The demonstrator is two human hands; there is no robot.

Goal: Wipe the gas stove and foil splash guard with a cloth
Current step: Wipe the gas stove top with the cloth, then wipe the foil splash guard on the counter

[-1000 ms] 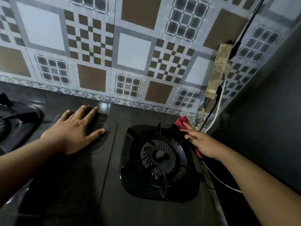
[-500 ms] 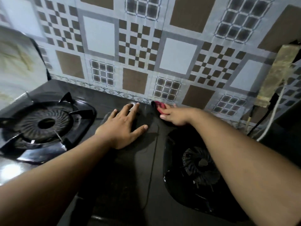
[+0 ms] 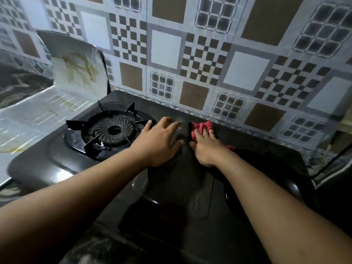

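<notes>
A black two-burner gas stove [image 3: 171,197] fills the middle of the head view. Its left burner [image 3: 112,130] with a pan support shows fully; the right burner is mostly hidden under my right arm. My right hand [image 3: 206,147] presses a red cloth [image 3: 202,127] onto the stove's back middle strip, close to the wall. My left hand [image 3: 160,141] lies flat, fingers spread, on the stove top just left of the cloth. A stained foil splash guard [image 3: 76,71] stands at the stove's left end.
A patterned tile wall [image 3: 209,54] rises directly behind the stove. A foil sheet [image 3: 38,115] covers the counter to the left. Cables [image 3: 331,162] hang at the far right edge beside the stove.
My right hand has dragged the red cloth from the stove's back right corner leftward to the back middle. My view swung left, bringing the left burner and foil guard into sight.
</notes>
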